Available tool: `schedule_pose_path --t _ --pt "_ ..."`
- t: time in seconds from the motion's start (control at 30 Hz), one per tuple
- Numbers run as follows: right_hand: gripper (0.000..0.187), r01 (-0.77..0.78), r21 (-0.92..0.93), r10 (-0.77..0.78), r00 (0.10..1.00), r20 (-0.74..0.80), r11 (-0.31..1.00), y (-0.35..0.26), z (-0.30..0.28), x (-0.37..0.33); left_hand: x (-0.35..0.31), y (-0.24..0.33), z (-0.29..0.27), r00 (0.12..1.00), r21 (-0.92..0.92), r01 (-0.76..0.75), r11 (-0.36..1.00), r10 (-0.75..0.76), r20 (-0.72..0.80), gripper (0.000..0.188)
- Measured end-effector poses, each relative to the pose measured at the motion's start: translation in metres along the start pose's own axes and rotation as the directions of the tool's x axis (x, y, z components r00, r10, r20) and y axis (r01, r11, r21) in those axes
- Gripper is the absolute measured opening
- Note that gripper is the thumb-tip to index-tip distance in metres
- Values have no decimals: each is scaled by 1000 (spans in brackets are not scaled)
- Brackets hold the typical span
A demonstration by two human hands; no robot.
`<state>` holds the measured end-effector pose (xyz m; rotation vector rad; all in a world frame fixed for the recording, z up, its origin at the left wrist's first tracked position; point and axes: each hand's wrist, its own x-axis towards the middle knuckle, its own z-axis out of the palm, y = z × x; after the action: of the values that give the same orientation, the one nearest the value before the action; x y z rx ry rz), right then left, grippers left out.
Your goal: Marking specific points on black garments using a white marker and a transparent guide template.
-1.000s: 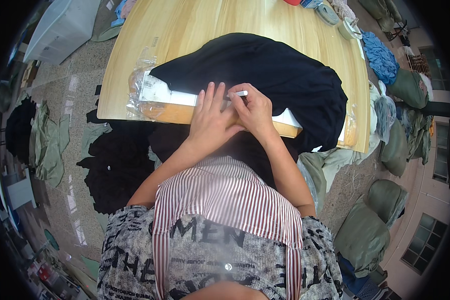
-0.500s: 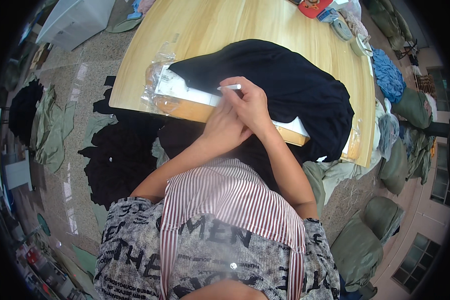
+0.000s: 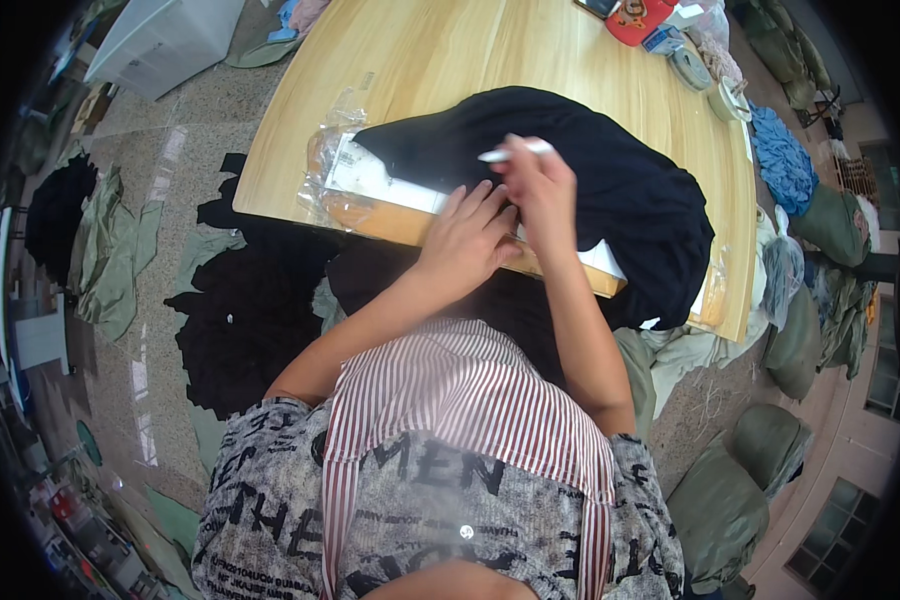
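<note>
Comparing with a second ago, I saw the right hand [image 3: 540, 185] had lifted off the black garment [image 3: 610, 200], pinching a white marker [image 3: 515, 152]; left hand [image 3: 470, 235] stayed flat, open, on the white card [image 3: 380, 180] at the table [image 3: 450, 60] edge. Marking likely paused.

Left hand [image 3: 467, 238] flat, palm down, fingers spread forward. Right hand [image 3: 538, 187] raised just beside it, fingers pinched closed. Both forearms reach forward from lower edge.

A pale wooden bench [image 3: 450, 60] carries a crumpled black garment [image 3: 610, 190] at its near edge; left of the garment lies a clear plastic bag [image 3: 335, 165], a white card [image 3: 380, 180] poking from under it (partly covered). Behind the garment, at the bench's far edge, sits a small red case [image 3: 638, 18].
</note>
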<state>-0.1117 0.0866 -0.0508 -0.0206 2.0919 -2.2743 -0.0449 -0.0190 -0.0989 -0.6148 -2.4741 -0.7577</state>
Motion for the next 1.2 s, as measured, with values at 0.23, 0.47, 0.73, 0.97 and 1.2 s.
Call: schedule_pose_path --t 0.23,0.47,0.73,0.97,1.2 --pt "22 -300 -125 283 949 -141 946 -5 -142 -72 42 -28 5 952 208 -63 976 -4 306 22" --pt "49 292 312 -244 952 -184 904 -14 -161 54 108 -51 -137 875 -168 -41 985 -46 -482 14" --pt "21 526 152 -483 580 656 837 -84 46 -10 -289 -232 -177 315 233 948 218 -749 -583 22" --pt "26 236 -90 -112 721 683 968 -12 -14 -62 -636 -53 -12 -233 292 924 -248 -969 -86 20" --pt "28 -51 -125 115 808 578 991 17 -53 -95 -563 -130 -19 -824 -653 218 -726 -495 275 25"
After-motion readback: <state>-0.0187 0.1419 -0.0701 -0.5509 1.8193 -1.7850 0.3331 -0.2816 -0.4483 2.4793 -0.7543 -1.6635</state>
